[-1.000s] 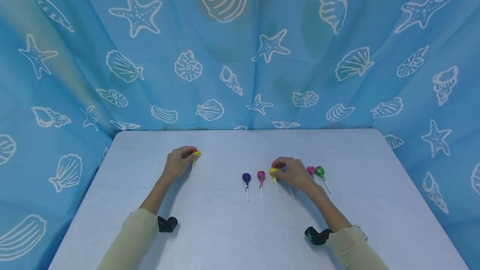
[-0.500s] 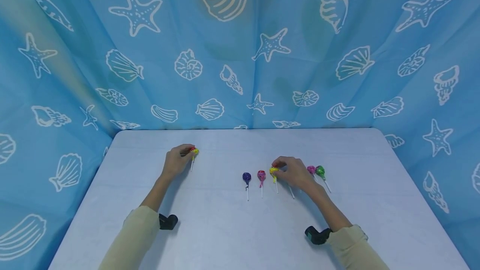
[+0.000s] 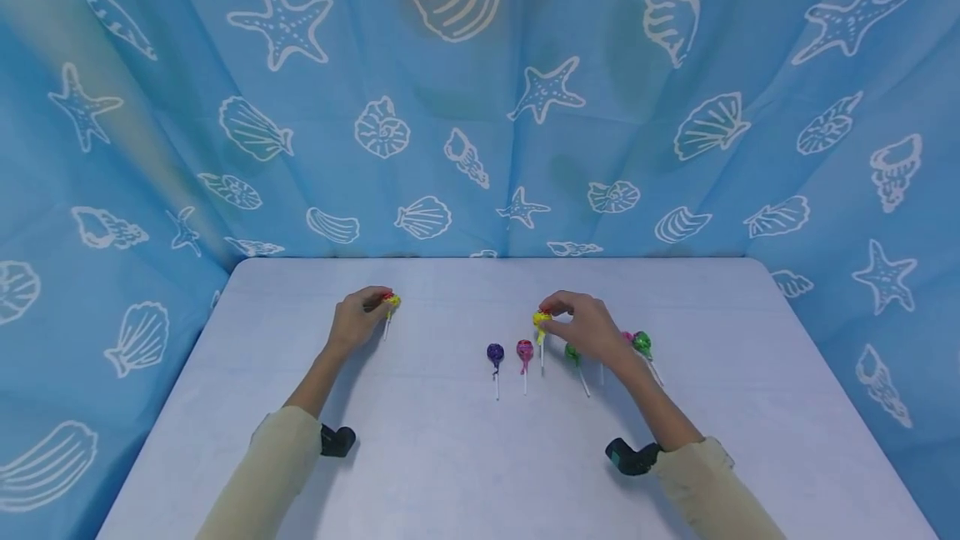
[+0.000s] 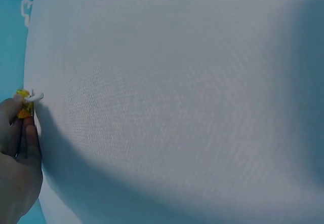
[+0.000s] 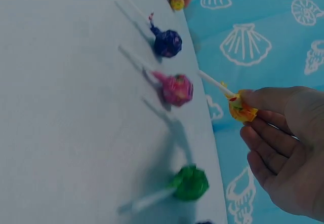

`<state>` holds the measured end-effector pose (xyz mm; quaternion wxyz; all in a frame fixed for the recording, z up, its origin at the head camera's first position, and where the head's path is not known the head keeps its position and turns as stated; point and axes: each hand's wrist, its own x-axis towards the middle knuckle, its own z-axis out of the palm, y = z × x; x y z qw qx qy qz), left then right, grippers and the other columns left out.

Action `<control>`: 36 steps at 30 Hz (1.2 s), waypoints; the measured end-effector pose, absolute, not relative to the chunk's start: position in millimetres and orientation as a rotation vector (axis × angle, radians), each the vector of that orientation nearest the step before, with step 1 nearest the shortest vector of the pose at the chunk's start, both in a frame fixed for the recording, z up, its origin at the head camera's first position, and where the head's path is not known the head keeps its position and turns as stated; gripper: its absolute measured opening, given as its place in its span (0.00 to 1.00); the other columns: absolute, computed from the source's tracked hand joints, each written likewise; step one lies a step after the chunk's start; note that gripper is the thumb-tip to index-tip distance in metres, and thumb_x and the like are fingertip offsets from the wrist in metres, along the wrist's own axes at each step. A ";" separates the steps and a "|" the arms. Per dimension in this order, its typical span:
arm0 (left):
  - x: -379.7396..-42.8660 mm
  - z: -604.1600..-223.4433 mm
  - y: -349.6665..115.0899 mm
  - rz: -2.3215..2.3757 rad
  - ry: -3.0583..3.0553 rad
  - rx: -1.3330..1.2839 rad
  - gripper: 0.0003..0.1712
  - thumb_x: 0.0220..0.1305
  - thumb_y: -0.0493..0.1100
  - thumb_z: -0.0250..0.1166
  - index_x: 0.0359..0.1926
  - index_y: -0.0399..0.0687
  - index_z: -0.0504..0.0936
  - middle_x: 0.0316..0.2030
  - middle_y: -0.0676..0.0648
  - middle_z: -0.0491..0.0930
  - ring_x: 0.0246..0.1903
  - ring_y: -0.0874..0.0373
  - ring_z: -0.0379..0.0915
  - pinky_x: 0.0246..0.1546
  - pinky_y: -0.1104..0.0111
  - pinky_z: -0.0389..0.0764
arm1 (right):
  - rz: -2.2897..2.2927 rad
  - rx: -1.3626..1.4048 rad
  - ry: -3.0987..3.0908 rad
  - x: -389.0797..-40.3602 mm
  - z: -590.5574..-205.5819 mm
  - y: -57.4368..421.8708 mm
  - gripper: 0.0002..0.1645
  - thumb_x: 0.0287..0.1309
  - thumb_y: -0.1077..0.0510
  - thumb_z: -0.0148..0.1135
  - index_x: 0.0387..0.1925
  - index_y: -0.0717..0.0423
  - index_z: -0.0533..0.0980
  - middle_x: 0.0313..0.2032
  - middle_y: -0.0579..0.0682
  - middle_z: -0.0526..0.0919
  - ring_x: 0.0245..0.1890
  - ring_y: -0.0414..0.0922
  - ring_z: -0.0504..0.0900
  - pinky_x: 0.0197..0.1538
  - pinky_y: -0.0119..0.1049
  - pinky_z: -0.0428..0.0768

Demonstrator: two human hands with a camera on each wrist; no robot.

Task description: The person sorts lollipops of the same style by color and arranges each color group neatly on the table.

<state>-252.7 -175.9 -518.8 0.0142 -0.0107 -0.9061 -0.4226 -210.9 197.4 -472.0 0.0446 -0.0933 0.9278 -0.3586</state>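
My left hand [image 3: 356, 323] pinches a yellow-wrapped lollipop [image 3: 392, 301] by its head at the table's back left, its white stick hanging down. My right hand [image 3: 588, 327] holds another yellow lollipop [image 5: 242, 108] between thumb and fingers, raised off the table. Left of it lie a purple lollipop [image 3: 495, 353] and a pink lollipop [image 3: 525, 350], sticks toward the front. Partly below the right hand is a green lollipop [image 3: 572, 352]. Beyond the wrist, another green lollipop [image 3: 641, 342] lies beside a pink one [image 3: 627, 337]. The right hand hides the head of one more.
A white-covered table [image 3: 450, 457] stretches beneath both hands. Behind and at the sides hangs a blue curtain [image 3: 480, 107] with white seashell and starfish prints. Black wrist devices [image 3: 632, 457] sit by both sleeves.
My right hand has lifted the yellow lollipop from its place in the row and moved slightly back and left, uncovering the green lollipop. My left hand keeps its hold, barely moving.
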 end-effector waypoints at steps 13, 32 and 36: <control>-255.8 -521.6 -181.6 -1.406 -2.806 -0.034 0.19 0.67 0.38 0.66 0.57 0.37 0.80 0.54 0.36 0.81 0.56 0.42 0.75 0.59 0.53 0.74 | -1.454 -0.288 2.726 -235.4 -469.9 131.0 0.14 0.60 0.61 0.70 0.47 0.57 0.82 0.43 0.50 0.86 0.47 0.49 0.83 0.50 0.41 0.83; -256.4 -521.9 -178.1 -1.449 -2.835 0.057 0.19 0.69 0.39 0.65 0.59 0.38 0.79 0.54 0.38 0.80 0.56 0.44 0.74 0.59 0.54 0.74 | -1.624 -0.243 2.625 -251.4 -508.2 15.7 0.13 0.63 0.63 0.66 0.49 0.58 0.82 0.45 0.52 0.86 0.45 0.46 0.84 0.50 0.35 0.82; -256.2 -519.7 -178.1 -1.449 -2.827 0.072 0.19 0.69 0.40 0.65 0.59 0.38 0.80 0.55 0.38 0.80 0.57 0.44 0.74 0.60 0.54 0.74 | -1.694 -0.170 2.591 -253.0 -516.1 2.4 0.13 0.63 0.62 0.66 0.49 0.58 0.82 0.45 0.52 0.86 0.46 0.46 0.84 0.50 0.36 0.82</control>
